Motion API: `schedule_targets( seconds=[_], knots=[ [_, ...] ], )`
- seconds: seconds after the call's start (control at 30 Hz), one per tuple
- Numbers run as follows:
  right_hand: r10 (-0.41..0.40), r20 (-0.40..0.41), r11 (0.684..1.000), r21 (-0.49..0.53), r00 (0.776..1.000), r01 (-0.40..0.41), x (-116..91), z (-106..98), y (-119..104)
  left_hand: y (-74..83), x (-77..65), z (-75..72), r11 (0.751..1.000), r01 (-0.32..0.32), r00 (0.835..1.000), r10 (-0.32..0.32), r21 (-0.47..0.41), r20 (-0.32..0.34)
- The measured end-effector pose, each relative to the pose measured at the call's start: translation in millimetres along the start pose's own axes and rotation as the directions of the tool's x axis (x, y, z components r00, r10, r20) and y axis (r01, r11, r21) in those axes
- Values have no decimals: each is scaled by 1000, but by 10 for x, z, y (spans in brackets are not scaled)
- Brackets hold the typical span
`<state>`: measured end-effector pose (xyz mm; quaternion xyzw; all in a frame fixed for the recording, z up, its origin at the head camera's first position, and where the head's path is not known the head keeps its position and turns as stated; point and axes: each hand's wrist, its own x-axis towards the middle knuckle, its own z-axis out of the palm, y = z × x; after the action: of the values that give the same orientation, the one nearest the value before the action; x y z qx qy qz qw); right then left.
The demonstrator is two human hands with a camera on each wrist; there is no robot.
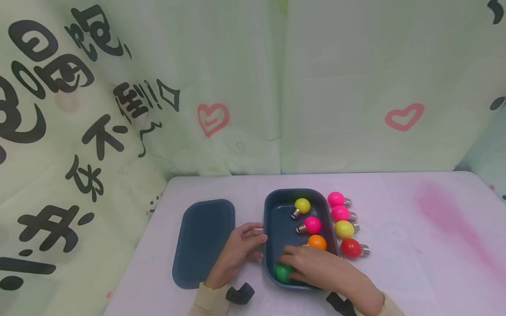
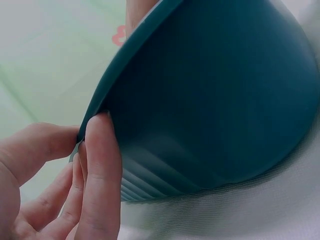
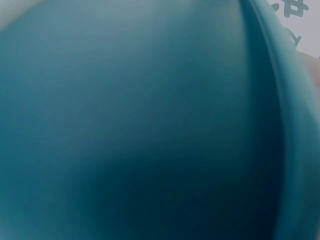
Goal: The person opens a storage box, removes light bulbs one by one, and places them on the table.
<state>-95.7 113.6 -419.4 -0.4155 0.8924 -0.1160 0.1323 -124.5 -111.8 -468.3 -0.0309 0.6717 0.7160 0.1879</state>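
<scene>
A dark blue plastic box [image 1: 278, 219] stands on the table. My left hand [image 1: 246, 245] is at its left rim; in the left wrist view the thumb and a finger [image 2: 102, 165] pinch the edge of the box [image 2: 210, 100]. Inside, near the front left corner, my right hand [image 1: 310, 265] grips a green light bulb [image 1: 283, 273] from above, its screw base hidden under the fingers. Further back in the box lie a yellow bulb [image 1: 302, 205], a pink bulb [image 1: 312, 225] and an orange bulb [image 1: 317, 242]. The right wrist view is filled by the box's blurred wall [image 3: 150, 100].
Along the box's right side sit more bulbs in a column: two pink ones [image 1: 336, 199], a yellow one [image 1: 344, 229] and a red one [image 1: 351, 248]. A flat blue lid [image 1: 203, 237] lies to the left. A printed curtain [image 1: 316, 87] hangs behind the table [image 1: 395, 281].
</scene>
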Motion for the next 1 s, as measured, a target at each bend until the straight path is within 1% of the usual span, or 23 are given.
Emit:
schedule_targets(
  seconds=[0.17,0.53,0.77,1.0],
  knots=[
    [2,10,1000,17,1000,-3,-2,-3,6,4,6,3,1000,-4,1000,4,11,-4],
    [-23,-15,1000,14,1000,23,-18,-16,17,1,14,0,1000,-6,1000,6,15,-7],
    [-15,-38,999,28,999,17,-74,-105,-8,-13,14,-2,1000,-12,1000,12,8,2],
    [2,-58,997,79,998,3,-162,-179,12,-12,6,-5,1000,-22,1000,22,3,8]
  ],
)
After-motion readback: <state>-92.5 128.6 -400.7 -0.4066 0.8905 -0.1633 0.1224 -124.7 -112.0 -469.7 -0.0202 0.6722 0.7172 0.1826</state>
